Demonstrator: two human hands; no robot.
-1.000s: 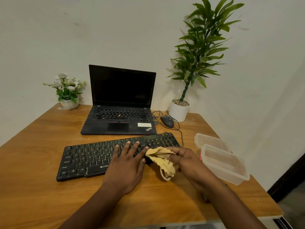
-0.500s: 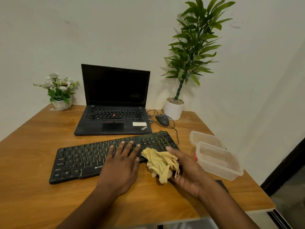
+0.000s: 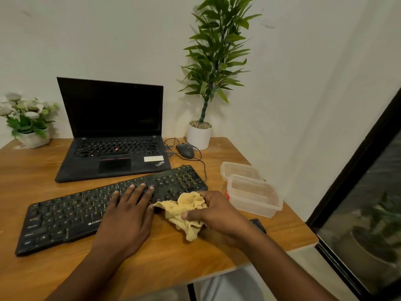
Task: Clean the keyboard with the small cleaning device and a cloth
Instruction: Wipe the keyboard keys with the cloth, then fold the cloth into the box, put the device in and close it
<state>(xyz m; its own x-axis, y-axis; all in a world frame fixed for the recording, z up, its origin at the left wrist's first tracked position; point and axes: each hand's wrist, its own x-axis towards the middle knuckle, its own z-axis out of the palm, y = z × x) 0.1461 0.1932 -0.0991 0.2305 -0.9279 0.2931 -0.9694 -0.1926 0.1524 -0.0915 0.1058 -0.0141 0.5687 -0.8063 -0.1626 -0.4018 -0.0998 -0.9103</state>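
Observation:
A black keyboard lies slanted across the wooden table. My left hand rests flat on its middle keys with the fingers straight. My right hand grips a crumpled yellow cloth at the keyboard's right front corner. Part of the cloth hangs down onto the table. A small dark object, mostly hidden, lies behind my right wrist; I cannot tell what it is.
An open black laptop stands behind the keyboard. A wired mouse and a white-potted plant are at the back right, a flower pot at the back left. Two clear plastic containers sit near the right edge.
My right hand has closed round the cloth and turned over it, holding it at the keyboard's right end. The left hand has stayed on the keys. The camera has shifted right.

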